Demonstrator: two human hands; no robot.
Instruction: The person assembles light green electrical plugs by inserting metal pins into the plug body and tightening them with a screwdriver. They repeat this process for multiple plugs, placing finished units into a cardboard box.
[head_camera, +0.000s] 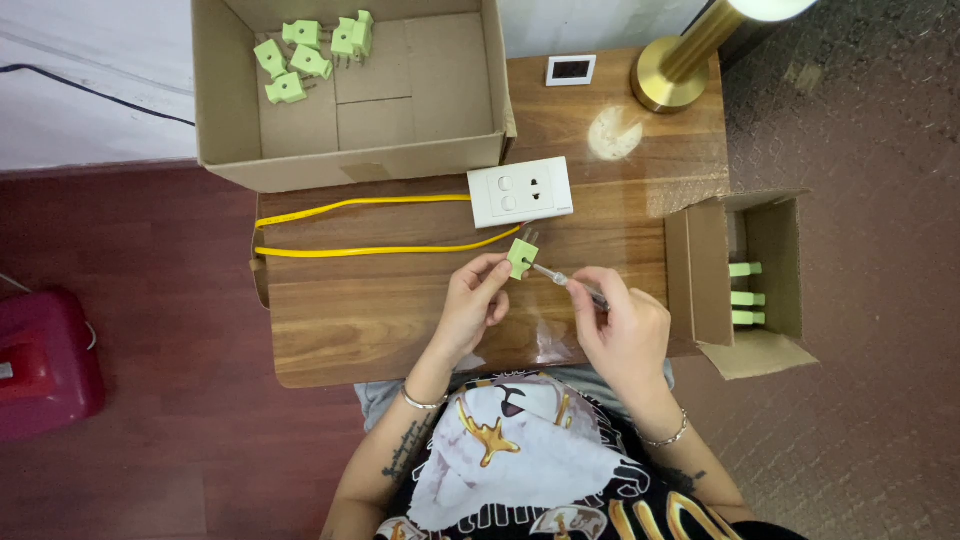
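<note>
My left hand (472, 305) pinches a small light-green plug adapter (521, 256) above the wooden table (370, 310), its metal prongs pointing away from me. My right hand (622, 325) grips a thin screwdriver (562, 279) whose tip touches the side of the adapter. Just beyond the adapter lies a white wall socket plate (520, 191) with two switches, joined to a yellow cable (360, 226) that loops off to the left.
A large open cardboard box (420, 150) at the back holds several green adapters (305, 50). A smaller open box (760, 290) at the right holds more green pieces. A brass lamp base (668, 75) and a small white display (571, 69) stand at the back. A red object (45, 360) sits on the floor.
</note>
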